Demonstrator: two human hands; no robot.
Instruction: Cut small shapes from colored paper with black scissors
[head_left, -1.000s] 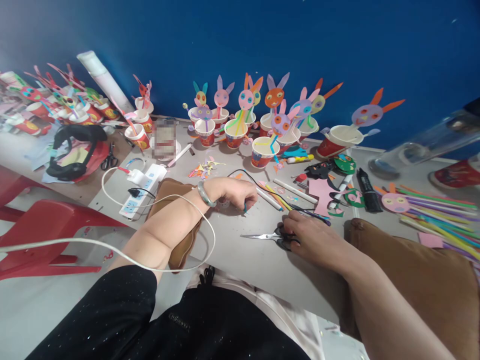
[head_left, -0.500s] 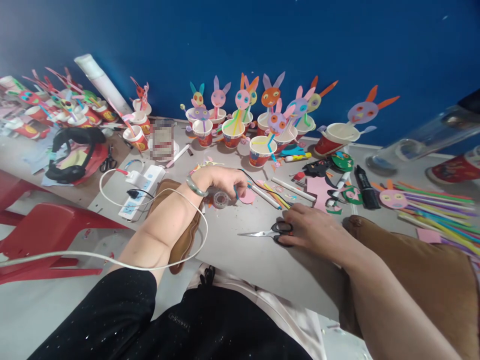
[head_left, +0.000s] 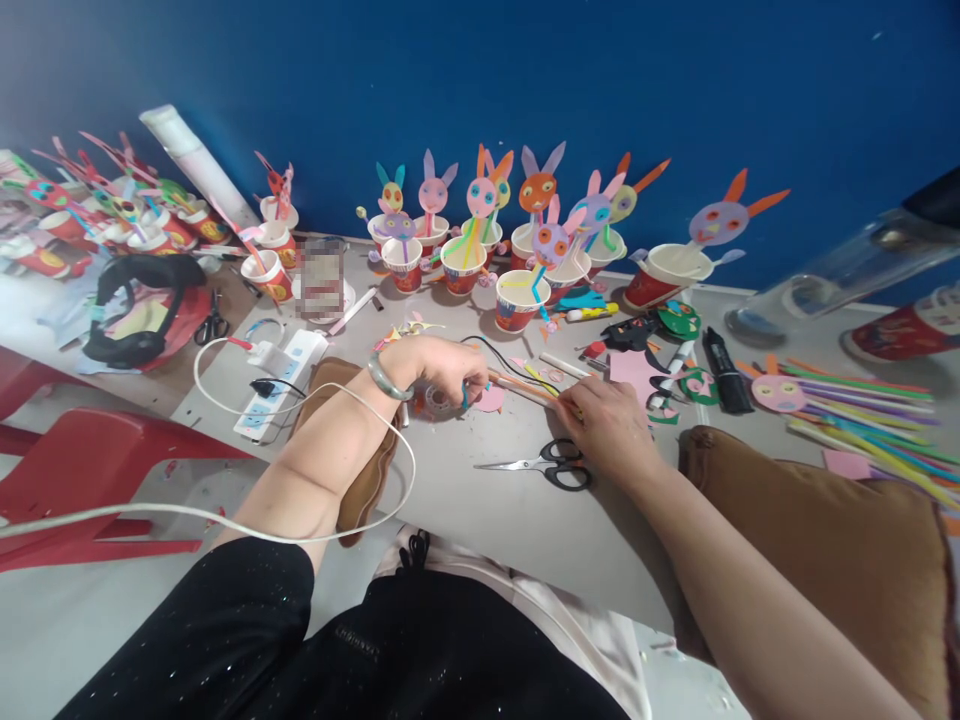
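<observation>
My left hand [head_left: 450, 372], with a bangle on the wrist, is closed in a pinch; a small blue bit shows at its fingertips, and what it holds is mostly hidden. A roll of clear tape [head_left: 436, 400] lies just under it. My right hand [head_left: 611, 425] is bent over the table, its fingertips closed at the near end of a thin orange stick [head_left: 525, 386] that stretches toward my left hand. Below my right hand, black-handled scissors [head_left: 536, 464] lie untouched with blades pointing left. A pink paper piece [head_left: 490, 398] rests beside my left fingertips.
Paper cups with rabbit-faced figures [head_left: 523, 302] stand along the blue wall. At right are a black marker [head_left: 726, 375], several coloured sticks [head_left: 870, 395] and a brown cushion [head_left: 810, 540]. A power strip [head_left: 281, 385] lies left, its white cable [head_left: 300, 538] looping over my left forearm.
My right hand has left the scissors and moved up to the sticks. The scissors stay on the table. My left hand has shifted slightly left, still pinched.
</observation>
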